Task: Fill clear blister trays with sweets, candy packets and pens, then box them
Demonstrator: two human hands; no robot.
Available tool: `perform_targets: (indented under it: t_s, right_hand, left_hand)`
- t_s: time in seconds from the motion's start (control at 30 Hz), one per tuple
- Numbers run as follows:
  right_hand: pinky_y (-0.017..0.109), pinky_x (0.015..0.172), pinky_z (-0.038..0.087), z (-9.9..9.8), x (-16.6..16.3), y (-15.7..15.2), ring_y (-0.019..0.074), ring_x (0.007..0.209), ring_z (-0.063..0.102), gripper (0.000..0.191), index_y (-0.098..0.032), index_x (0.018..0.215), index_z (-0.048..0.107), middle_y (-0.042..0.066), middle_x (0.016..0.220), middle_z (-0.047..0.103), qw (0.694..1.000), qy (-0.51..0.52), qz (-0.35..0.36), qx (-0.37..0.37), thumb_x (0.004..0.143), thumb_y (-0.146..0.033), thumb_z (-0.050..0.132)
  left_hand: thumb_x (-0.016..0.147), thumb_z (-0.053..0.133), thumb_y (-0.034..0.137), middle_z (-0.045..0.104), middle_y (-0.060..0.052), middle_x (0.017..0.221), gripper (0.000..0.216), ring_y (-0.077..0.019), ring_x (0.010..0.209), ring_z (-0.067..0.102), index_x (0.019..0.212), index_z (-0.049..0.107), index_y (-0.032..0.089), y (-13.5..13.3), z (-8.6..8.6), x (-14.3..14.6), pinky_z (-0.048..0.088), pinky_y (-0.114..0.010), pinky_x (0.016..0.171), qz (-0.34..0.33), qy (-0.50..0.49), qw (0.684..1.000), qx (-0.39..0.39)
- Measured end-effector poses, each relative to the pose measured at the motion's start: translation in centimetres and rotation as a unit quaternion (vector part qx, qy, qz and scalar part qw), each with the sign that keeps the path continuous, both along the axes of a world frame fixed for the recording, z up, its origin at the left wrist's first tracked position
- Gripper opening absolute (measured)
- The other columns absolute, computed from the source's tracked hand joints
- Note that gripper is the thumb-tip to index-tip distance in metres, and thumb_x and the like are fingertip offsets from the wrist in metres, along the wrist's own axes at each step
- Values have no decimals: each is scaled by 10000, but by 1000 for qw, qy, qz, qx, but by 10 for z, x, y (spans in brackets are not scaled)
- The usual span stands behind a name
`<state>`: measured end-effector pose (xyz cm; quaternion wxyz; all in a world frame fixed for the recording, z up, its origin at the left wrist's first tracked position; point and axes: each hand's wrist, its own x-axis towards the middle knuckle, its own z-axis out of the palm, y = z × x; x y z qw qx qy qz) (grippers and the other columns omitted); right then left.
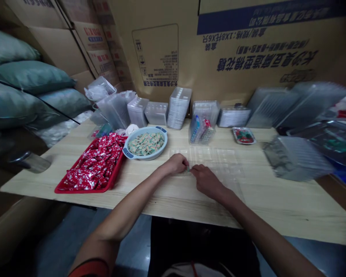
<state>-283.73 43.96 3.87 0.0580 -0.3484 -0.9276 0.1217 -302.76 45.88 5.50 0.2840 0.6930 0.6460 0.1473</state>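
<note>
My left hand and my right hand meet over the middle of the table, both with fingers closed in a pinch. Between their fingertips shows a small greenish piece, too small to name surely; its colour is like the pieces in the bowl. Under and beyond the hands lie clear plastic trays with compartments, flat on the wood. To the left stands a blue bowl full of small green-and-pink flat pieces. Beside it, a red tray is heaped with red patterned packets.
Stacks of clear plastic trays line the back of the table. A filled clear box and a small filled tray stand before them. More boxes are at right. Cartons rise behind; sacks are piled left.
</note>
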Motion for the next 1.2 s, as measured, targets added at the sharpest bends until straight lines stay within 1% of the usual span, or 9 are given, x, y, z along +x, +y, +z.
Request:
perform_targets:
  t_s: [0.13, 0.43, 0.63, 0.8, 0.9, 0.97, 1.03, 1.13, 1.2]
  right_hand:
    - [324, 1024, 407, -3, 2, 3, 243, 1147, 568, 515, -86, 1165, 700, 150, 1222, 660, 999, 24, 18, -18, 766, 55, 407]
    - [348, 1049, 420, -17, 7, 8, 253, 1153, 558, 563, -86, 1189, 696, 147, 1231, 658, 997, 59, 36, -23, 741, 63, 390]
    - [351, 1059, 413, -14, 6, 11, 240, 1155, 540, 710, -102, 1369, 610, 134, 1243, 643, 995, 95, 5, 16, 725, 85, 378]
    - [353, 1027, 414, -6, -5, 7, 258, 1124, 527, 584, -92, 1243, 685, 142, 1196, 640, 998, 62, 31, 15, 774, 77, 380]
    - [367, 1001, 409, -5, -13, 4, 274, 1120, 527, 485, -85, 1176, 708, 146, 1212, 643, 998, 17, 56, 17, 837, 48, 387]
    - [374, 972, 410, -6, -17, 3, 280, 1118, 531, 458, -87, 1178, 702, 146, 1234, 639, 997, -9, 71, 20, 855, 34, 401]
    - [386, 943, 408, -7, -21, 2, 287, 1112, 540, 443, -92, 1157, 701, 147, 1217, 645, 996, -30, 76, 28, 846, 37, 414]
    - [402, 938, 402, -7, -25, 2, 300, 1118, 558, 413, -90, 1087, 708, 166, 1180, 658, 994, -51, 84, 48, 834, 48, 413]
    - [400, 937, 407, -5, -28, 4, 301, 1118, 573, 414, -86, 1060, 710, 173, 1168, 665, 993, -55, 87, 56, 812, 59, 412]
  left_hand:
    - [729, 621, 62, 772, -31, 759, 285, -153, 700, 637, 890, 841, 146, 1, 1, 0, 450, -222, 669, -15, 64, 998, 4]
    - [771, 688, 99, 782, -62, 847, 199, -168, 755, 669, 924, 814, 119, -6, -11, -3, 462, -232, 705, 6, 61, 996, 70]
    - [798, 620, 62, 782, -86, 893, 234, -192, 826, 688, 916, 809, 134, -11, -9, -4, 471, -253, 751, -16, 95, 993, 74]
    - [796, 615, 83, 765, -138, 956, 199, -233, 890, 685, 865, 797, 129, -16, -13, -2, 492, -289, 797, -8, 108, 989, 104]
    - [777, 602, 65, 750, -82, 849, 209, -192, 795, 664, 865, 778, 136, -18, -15, -6, 495, -266, 758, 3, 39, 997, 69]
    - [811, 565, 79, 718, -39, 782, 232, -150, 678, 634, 928, 757, 135, -19, -10, -16, 490, -238, 681, 27, -66, 997, 37]
    - [877, 507, 117, 707, -38, 798, 266, -137, 620, 619, 1006, 739, 135, -20, 3, -35, 493, -238, 646, 69, -135, 987, 59]
    - [879, 545, 131, 733, -96, 940, 255, -206, 821, 681, 1036, 745, 148, -19, 33, -79, 526, -299, 814, 178, -37, 966, 183]
    - [805, 635, 100, 734, -141, 1053, 237, -272, 1020, 675, 1001, 759, 150, -17, 50, -109, 495, -336, 956, 241, 63, 946, 210]
